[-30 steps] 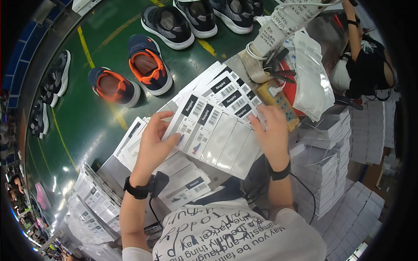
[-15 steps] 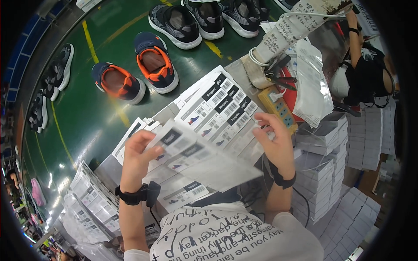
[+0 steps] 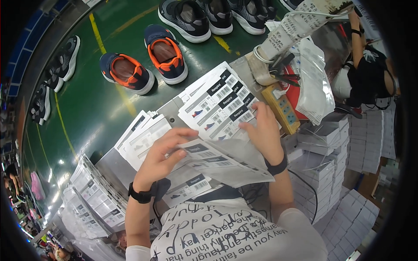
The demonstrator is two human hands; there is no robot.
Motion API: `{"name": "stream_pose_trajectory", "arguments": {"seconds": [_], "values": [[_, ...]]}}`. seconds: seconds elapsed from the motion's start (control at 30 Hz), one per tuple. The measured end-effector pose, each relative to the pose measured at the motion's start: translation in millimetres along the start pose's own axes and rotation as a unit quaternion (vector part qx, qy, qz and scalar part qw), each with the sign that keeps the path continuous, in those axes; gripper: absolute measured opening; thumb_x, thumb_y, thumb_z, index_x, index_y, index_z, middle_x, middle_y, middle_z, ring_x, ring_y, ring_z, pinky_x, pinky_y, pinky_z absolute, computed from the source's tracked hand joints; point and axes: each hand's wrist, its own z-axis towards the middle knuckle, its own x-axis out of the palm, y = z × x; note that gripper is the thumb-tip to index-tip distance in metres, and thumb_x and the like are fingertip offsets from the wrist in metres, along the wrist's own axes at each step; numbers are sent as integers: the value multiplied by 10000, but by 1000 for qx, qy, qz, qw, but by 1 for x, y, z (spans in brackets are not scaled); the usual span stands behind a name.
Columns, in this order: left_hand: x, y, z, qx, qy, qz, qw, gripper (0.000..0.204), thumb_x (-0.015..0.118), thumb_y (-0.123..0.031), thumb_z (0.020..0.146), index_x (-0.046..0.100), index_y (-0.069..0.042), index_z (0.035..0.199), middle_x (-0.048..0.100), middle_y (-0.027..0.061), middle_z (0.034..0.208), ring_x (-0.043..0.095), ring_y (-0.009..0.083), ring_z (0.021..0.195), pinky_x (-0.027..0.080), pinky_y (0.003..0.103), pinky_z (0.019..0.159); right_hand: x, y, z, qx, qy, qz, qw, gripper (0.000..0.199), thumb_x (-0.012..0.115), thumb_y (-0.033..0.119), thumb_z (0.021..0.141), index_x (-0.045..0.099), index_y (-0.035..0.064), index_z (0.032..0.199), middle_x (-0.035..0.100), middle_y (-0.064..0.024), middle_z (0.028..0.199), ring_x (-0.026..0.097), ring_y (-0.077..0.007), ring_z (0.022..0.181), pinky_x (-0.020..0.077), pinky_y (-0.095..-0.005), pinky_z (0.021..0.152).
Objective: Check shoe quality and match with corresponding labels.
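Paper label sheets [image 3: 226,163] between curled fingers [image 3: 180,141]

Shoes [image 3: 146,63] beyond label sheets [image 3: 220,106]

White barcoded label sheets [image 3: 217,102] on table

- A white T-shirt [image 3: 226,235] with black letters printed all over the front is worn.
- The sleeves are short, so both forearms are left bare.
- A black watch [image 3: 141,194] with a thick band is worn on the left wrist.
- A black band [image 3: 277,166] is worn around the right wrist.
- No gloves are worn on the left hand [image 3: 163,154] or the right hand [image 3: 263,130].
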Motion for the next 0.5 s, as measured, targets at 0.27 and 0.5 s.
{"name": "stream_pose_trajectory", "arguments": {"seconds": [0.27,0.5], "values": [[9,0,30,41,65,23,997,179,550,45,874,596,-26,1032,609,122,1269,569,262,1154,407,381,1006,-19,-23,12,-55,-40,12,998,267,639,51,836,571,-20,1084,537,-194,937,553,-402,871,451,-446,772],[7,16,70,42,107,185,976,572,553,69,802,507,-57,1358,470,147,1459,311,294,1440,266,408,1105,-1,-17,12,-126,-18,-119,985,496,654,75,842,545,55,1325,515,-99,981,523,-285,954,457,-396,807]]}}
